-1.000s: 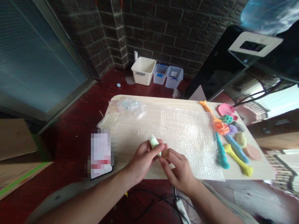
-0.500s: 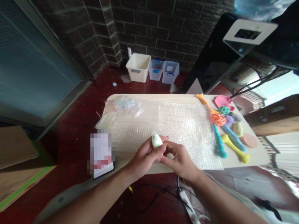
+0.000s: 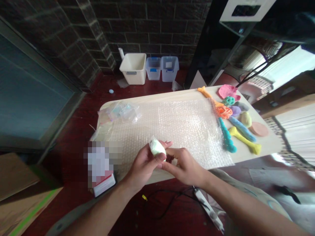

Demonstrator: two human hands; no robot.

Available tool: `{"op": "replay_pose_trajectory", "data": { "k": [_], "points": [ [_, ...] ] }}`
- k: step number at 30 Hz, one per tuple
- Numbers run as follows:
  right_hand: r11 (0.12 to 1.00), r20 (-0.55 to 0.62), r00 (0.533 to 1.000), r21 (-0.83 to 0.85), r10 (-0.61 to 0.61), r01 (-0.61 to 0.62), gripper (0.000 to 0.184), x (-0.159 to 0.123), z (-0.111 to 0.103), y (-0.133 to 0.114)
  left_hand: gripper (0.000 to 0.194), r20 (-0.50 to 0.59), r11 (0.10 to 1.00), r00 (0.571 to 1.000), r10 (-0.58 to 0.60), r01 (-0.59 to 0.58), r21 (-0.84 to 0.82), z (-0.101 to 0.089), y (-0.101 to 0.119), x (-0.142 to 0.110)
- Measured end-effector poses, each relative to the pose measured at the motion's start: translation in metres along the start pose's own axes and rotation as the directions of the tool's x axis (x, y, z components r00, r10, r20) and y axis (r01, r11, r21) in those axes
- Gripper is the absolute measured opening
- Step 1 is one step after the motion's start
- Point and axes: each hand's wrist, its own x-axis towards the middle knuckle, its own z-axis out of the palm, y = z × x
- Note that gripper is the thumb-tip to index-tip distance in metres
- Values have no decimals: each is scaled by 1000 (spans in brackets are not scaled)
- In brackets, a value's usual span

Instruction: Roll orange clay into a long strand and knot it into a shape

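Observation:
A pale green lump of modelling clay [image 3: 157, 147], partly covered by clear plastic film at its upper end, is in my left hand [image 3: 144, 164]. That thumb presses along its side and the fingers curl beneath it. My right hand [image 3: 185, 165] is closed at the lower right end of the lump, thumb and forefinger pinched against it; the exact contact is hidden by the fingers. Both hands are above a sheet of bubble wrap [image 3: 184, 124] spread over the pale wooden table [image 3: 147, 98].
Colourful clay pieces lie at the table's right, among them a yellow bone shape [image 3: 244, 141], a teal twist [image 3: 226, 136] and an orange lattice ball [image 3: 223, 112]. Crumpled plastic bags [image 3: 123, 113] lie at left. Bins [image 3: 134, 68] stand beyond; a power strip [image 3: 209, 209] lies below.
The view has shifted, so the table and its things sit differently in the frame. Both hands keep hold of the pale green clay, and more of its plastic-covered end now shows.

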Motion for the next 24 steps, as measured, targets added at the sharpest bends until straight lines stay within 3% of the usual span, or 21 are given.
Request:
{"op": "replay_pose_trajectory", "data": {
  "k": [8,14,18,20,24],
  "points": [
    [998,47,999,65,16,-19,30,0,4,2,32,-34,997,997,-68,67,-37,-4,7,-7],
    [997,5,998,36,-67,67,32,-1,4,5,36,-32,986,993,-111,106,-127,1,11,-4],
    [999,-20,1000,28,-21,22,40,-3,1,4,35,-71,967,989,-132,113,-228,1,11,3],
    [999,-30,999,50,20,-18,36,-4,-1,3,37,-85,957,986,-142,115,-268,-1,12,5],
    [992,-14,998,117,55,-53,36,-4,-3,4,35,-40,962,991,-128,114,-247,1,8,4]
  ]
}}
